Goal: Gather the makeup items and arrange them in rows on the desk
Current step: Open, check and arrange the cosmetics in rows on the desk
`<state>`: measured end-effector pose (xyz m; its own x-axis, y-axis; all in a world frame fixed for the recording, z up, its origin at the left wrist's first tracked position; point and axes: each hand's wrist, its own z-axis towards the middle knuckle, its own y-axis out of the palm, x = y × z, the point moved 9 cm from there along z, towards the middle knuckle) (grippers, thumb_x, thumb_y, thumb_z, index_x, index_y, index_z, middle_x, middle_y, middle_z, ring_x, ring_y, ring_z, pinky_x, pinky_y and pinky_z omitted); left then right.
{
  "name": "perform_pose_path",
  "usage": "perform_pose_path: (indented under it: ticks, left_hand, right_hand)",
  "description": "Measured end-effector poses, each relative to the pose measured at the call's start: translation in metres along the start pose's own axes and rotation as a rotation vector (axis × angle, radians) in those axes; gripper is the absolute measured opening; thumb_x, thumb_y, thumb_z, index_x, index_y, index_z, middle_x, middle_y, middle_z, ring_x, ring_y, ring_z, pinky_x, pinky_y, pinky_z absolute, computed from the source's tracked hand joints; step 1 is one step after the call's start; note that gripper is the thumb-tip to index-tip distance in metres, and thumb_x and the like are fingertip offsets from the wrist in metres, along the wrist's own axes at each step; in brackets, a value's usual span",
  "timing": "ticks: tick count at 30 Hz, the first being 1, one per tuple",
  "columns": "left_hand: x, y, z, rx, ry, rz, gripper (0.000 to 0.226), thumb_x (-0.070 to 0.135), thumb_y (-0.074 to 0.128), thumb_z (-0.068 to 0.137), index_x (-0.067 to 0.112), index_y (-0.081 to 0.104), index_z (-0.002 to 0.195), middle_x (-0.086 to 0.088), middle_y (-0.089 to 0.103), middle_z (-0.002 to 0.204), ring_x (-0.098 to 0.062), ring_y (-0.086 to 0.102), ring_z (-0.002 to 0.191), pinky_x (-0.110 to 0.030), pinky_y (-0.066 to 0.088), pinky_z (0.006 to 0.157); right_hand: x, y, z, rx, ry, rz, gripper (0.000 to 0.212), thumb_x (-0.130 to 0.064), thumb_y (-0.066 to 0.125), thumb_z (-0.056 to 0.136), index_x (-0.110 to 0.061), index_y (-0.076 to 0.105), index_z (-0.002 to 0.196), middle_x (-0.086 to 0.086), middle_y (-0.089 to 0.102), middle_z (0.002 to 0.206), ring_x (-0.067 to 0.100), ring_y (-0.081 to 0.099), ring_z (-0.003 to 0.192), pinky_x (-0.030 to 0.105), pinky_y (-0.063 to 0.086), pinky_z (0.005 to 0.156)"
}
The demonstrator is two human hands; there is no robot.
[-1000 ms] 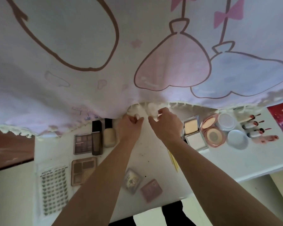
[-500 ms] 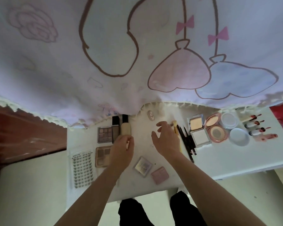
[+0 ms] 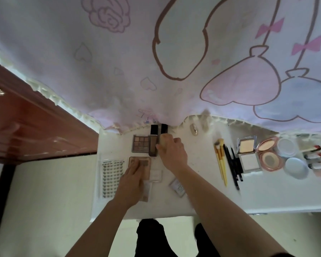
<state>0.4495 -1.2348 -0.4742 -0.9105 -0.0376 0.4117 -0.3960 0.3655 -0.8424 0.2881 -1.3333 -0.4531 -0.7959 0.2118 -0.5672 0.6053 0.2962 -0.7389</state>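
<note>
**A:** ok so what are the hands doing rn?

**B:** the left hand is lying with straight fingers on top of the tan palette, not gripping anything. The right hand is curling round the beige bottle, thumb on one side and fingers on the other. The brown bottle is sitting just left of that hand, with the dark palette right beside it.

**A:** any room for shuffling stuff around?

**B:** yeah, a bare patch of the white surface is showing right of the right hand, running out to the yellow brushes and black pencils. Compacts, jars and lipsticks are sitting further right again, lined up. Left of the left hand, the sticker sheet is lying along the surface's left edge. A small clear compact is peeking out by the right wrist, toward the front edge. The printed curtain is hanging over the far edge, just past the right fingertips.
</note>
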Motion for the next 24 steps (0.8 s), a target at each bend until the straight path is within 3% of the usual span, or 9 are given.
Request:
perform_pose_path:
  ticks: [4, 9, 11, 14, 16, 18, 21, 24]
  left_hand:
    - [-0.001, -0.003, 0.000, -0.019, -0.035, -0.050, 0.064, 0.017, 0.037, 0.083, 0.005, 0.043, 0.145, -0.015, 0.031, 0.156, -0.034, 0.032, 0.143, -0.047, 0.034, 0.113]
    - [-0.001, -0.003, 0.001, -0.063, -0.082, -0.070, 0.057, 0.008, 0.046, 0.094, 0.012, 0.035, 0.150, -0.006, 0.020, 0.161, -0.023, 0.018, 0.149, -0.037, 0.022, 0.119]
    - [0.003, -0.007, 0.002, -0.049, -0.095, -0.104, 0.050, 0.013, 0.048, 0.097, 0.011, 0.041, 0.147, -0.007, 0.023, 0.160, -0.023, 0.021, 0.148, -0.035, 0.024, 0.117]
    - [0.012, -0.027, 0.005, 0.006, -0.205, -0.304, 0.030, 0.024, 0.047, 0.101, 0.017, 0.060, 0.127, -0.007, 0.055, 0.136, -0.028, 0.052, 0.125, -0.034, 0.040, 0.100]
    - [0.014, -0.044, 0.011, 0.075, -0.364, -0.491, 0.028, 0.035, 0.042, 0.102, 0.021, 0.063, 0.115, -0.006, 0.065, 0.116, -0.027, 0.059, 0.107, -0.038, 0.046, 0.095]
    - [0.025, -0.061, 0.020, 0.136, -0.421, -0.583, 0.038, 0.047, 0.037, 0.101, 0.020, 0.063, 0.111, -0.005, 0.067, 0.109, -0.026, 0.061, 0.101, -0.045, 0.048, 0.094]
    - [0.063, -0.088, 0.032, 0.136, -0.336, -0.627, 0.047, 0.060, 0.031, 0.099, 0.024, 0.061, 0.099, 0.005, 0.064, 0.090, -0.016, 0.060, 0.085, -0.040, 0.051, 0.084]
    - [0.107, -0.116, 0.041, 0.095, -0.146, -0.446, 0.051, 0.061, 0.031, 0.097, 0.018, 0.054, 0.082, 0.001, 0.061, 0.076, -0.016, 0.059, 0.071, -0.036, 0.047, 0.070]
  right_hand:
    - [0.014, -0.001, 0.000, 0.021, 0.025, 0.065, 0.036, -0.041, 0.053, 0.097, -0.022, 0.046, 0.126, 0.007, 0.053, 0.115, 0.030, 0.057, 0.103, 0.033, 0.044, 0.074]
    - [0.042, 0.005, -0.015, -0.066, 0.258, 0.234, 0.060, -0.041, 0.068, 0.085, -0.014, 0.046, 0.134, 0.008, 0.060, 0.121, 0.026, 0.061, 0.106, 0.031, 0.049, 0.082]
    - [0.050, 0.002, -0.025, -0.096, 0.297, 0.226, 0.049, -0.041, 0.067, 0.086, -0.012, 0.058, 0.124, 0.008, 0.064, 0.113, 0.023, 0.062, 0.094, 0.029, 0.051, 0.075]
    - [0.054, -0.012, -0.045, -0.094, 0.283, 0.346, 0.036, -0.035, 0.067, 0.090, -0.012, 0.063, 0.119, 0.001, 0.064, 0.098, 0.013, 0.057, 0.078, 0.019, 0.044, 0.060]
    - [0.053, -0.019, -0.059, -0.099, 0.242, 0.418, 0.039, -0.037, 0.067, 0.091, -0.016, 0.061, 0.123, -0.001, 0.064, 0.100, 0.014, 0.059, 0.086, 0.026, 0.048, 0.072]
    - [0.051, -0.024, -0.071, -0.121, 0.219, 0.477, 0.042, -0.041, 0.066, 0.091, -0.021, 0.056, 0.126, -0.004, 0.064, 0.105, 0.015, 0.060, 0.094, 0.035, 0.050, 0.084]
    - [0.039, -0.036, -0.088, -0.164, 0.158, 0.557, 0.040, -0.040, 0.066, 0.092, -0.023, 0.053, 0.125, -0.006, 0.064, 0.106, 0.014, 0.061, 0.095, 0.037, 0.050, 0.086]
    - [0.020, -0.056, -0.101, -0.217, 0.074, 0.621, 0.033, -0.033, 0.065, 0.094, -0.025, 0.051, 0.123, -0.004, 0.065, 0.104, 0.019, 0.065, 0.096, 0.040, 0.053, 0.085]
